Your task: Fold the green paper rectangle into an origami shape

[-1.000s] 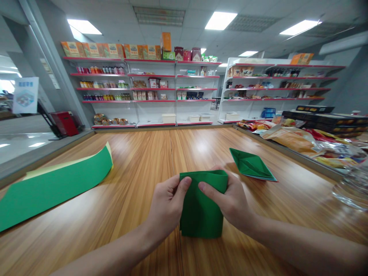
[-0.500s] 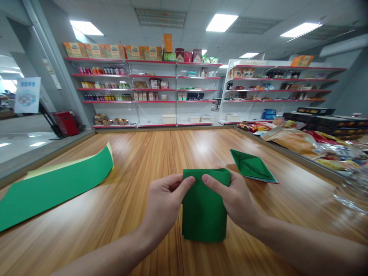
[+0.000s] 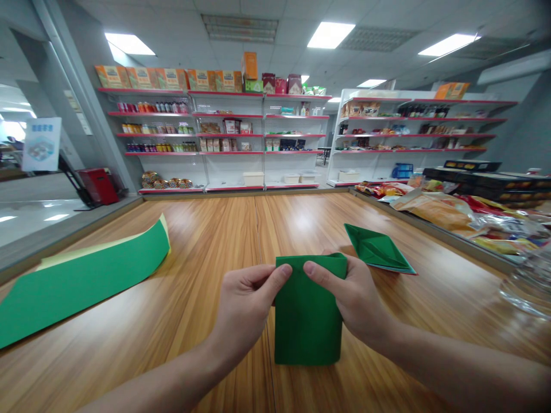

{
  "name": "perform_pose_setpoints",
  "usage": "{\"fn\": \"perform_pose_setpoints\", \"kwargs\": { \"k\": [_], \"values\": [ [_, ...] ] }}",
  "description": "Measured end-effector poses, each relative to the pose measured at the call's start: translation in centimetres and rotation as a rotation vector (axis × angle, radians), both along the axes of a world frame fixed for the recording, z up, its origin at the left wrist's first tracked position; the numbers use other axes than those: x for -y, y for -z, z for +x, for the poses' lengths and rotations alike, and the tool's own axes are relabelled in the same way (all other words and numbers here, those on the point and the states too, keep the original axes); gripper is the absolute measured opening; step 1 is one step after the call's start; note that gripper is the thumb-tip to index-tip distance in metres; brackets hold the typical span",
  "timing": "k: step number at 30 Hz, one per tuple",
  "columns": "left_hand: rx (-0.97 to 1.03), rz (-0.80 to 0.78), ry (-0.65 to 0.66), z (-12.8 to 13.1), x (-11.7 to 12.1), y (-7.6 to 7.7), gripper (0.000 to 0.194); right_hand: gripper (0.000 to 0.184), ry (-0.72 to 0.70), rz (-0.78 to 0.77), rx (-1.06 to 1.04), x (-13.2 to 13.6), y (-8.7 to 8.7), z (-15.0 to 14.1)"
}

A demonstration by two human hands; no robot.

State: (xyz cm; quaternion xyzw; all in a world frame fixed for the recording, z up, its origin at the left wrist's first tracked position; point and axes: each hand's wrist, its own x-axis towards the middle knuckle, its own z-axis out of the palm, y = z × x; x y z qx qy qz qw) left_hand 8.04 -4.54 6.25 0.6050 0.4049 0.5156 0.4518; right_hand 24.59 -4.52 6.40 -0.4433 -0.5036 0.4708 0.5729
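Note:
A folded sheet of green paper point(image 3: 308, 327) is held upright in front of me, its layers bent over at the right side. My left hand point(image 3: 253, 292) pinches its top left corner, thumb on the near face and fingers behind. On the upper right, my right hand point(image 3: 350, 289) grips the same paper, the thumb lying across the near face and the other fingers hidden behind. Beyond my right hand, a folded green paper piece point(image 3: 379, 248) with creased diagonal flaps rests on the table, thin red and blue edges showing underneath.
Over on the left of the wooden table point(image 3: 206, 241) lies a long green strip of paper point(image 3: 94, 278) with a yellowish layer behind it. A clear glass vessel point(image 3: 527, 287) stands at the right edge, near packaged snacks point(image 3: 443, 212). Stocked shelves point(image 3: 232, 137) stand beyond the table.
The folded paper's lower edges now line up, where a left layer stuck out before. Both hands keep their pinch, and the paper sits very slightly lower and to the right.

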Motion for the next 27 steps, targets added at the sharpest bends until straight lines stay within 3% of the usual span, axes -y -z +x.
{"fn": "perform_pose_setpoints", "kwargs": {
  "k": [6,9,13,16,18,22,25,27],
  "values": [
    [-0.026,0.043,-0.032,0.1,0.0,-0.3,0.031,0.032,-0.044,0.009,0.003,-0.1,0.5,0.3],
    [-0.058,0.083,-0.06,0.1,0.0,-0.6,0.031,0.028,-0.018,0.101,0.107,-0.4,0.1,0.5],
    [-0.173,0.152,-0.045,0.0,0.2,-1.0,0.032,0.038,-0.009,0.341,0.4,-0.8,-1.7,0.9],
    [-0.265,0.213,0.023,0.0,0.6,-1.4,0.036,0.018,-0.113,0.419,0.608,-0.4,-3.4,1.1],
    [-0.294,0.24,0.039,0.0,0.8,-1.7,0.036,0.015,-0.169,0.439,0.673,0.1,-4.1,1.1],
    [-0.241,0.145,0.11,0.2,1.0,-2.2,0.021,0.018,-0.121,0.441,0.639,0.6,-4.8,1.1],
    [-0.234,0.034,0.182,0.2,0.9,-2.3,0.024,0.019,-0.095,0.404,0.613,0.5,-5.0,1.3],
    [-0.265,0.043,0.181,0.2,0.8,-2.1,0.03,0.018,-0.128,0.396,0.638,0.3,-5.1,1.5]
  ]
}}
